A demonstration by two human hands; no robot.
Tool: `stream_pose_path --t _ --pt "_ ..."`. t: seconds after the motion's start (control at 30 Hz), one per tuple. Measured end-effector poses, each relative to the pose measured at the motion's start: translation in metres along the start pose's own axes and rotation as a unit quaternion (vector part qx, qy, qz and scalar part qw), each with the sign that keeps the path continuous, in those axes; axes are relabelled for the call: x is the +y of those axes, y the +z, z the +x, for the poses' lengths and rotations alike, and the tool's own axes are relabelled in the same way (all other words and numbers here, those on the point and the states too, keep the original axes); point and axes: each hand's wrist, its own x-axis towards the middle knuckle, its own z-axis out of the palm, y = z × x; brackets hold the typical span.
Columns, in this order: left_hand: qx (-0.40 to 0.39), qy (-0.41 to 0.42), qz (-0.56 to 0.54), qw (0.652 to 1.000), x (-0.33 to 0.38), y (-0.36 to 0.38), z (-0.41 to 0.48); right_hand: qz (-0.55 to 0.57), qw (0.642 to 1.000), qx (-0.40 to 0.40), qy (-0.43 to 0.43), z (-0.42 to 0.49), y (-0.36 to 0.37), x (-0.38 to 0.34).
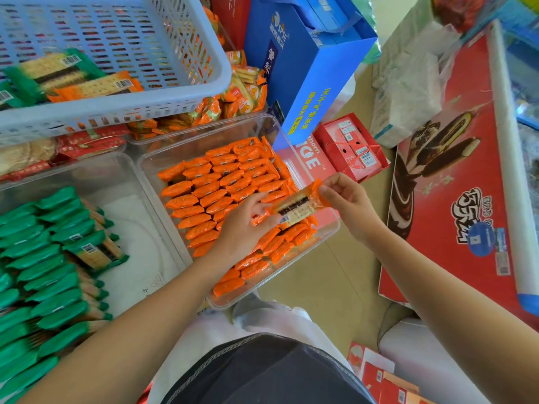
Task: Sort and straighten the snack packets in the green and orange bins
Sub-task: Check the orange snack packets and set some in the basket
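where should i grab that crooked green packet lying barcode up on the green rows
Pinch the crooked green plastic packet across its long edges, coming from above: it lies flat on top of the standing rows, so both edges are exposed.

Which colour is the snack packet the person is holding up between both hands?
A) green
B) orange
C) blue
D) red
B: the held packet, gripped at its ends by the left hand and the right hand, has orange wrapping, like the packets in the clear bin below it.
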Motion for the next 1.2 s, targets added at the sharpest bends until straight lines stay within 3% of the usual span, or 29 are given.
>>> stream_pose_path --t 0.13,0.27,0.5,0.63,0.73,0.83,1.2 --pt "0.011 -0.044 -0.135 0.99 0.008 0.003 0.004 0.074 0.996 -0.027 0.033 0.0 0.004 0.001" --pt "0.028 -0.043 -0.187 0.981 0.012 0.002 -0.003 0.116 0.985 -0.086 0.095 -0.001 -0.001 0.003" --pt "0.024 -0.102 -0.289 0.952 0.007 0.001 -0.006 0.253 0.948 -0.066 0.181 -0.007 0.0 0.002" --pt "0.009 -0.08 -0.258 0.963 0.003 -0.001 -0.009 0.221 0.959 -0.021 0.178 -0.01 0.005 0.003" --pt "0.014 -0.016 -0.061 0.998 -0.003 0.001 -0.009 0.198 0.968 -0.006 0.154 -0.011 0.007 0.0" --pt "0.05 0.039 0.065 0.996 -0.007 0.002 -0.007 0.197 0.968 -0.048 0.148 -0.012 0.005 -0.002" --pt "-0.061 -0.105 -0.1 0.988 0.012 -0.005 -0.008 0.09 0.989 -0.037 0.113 -0.01 0.004 -0.002"
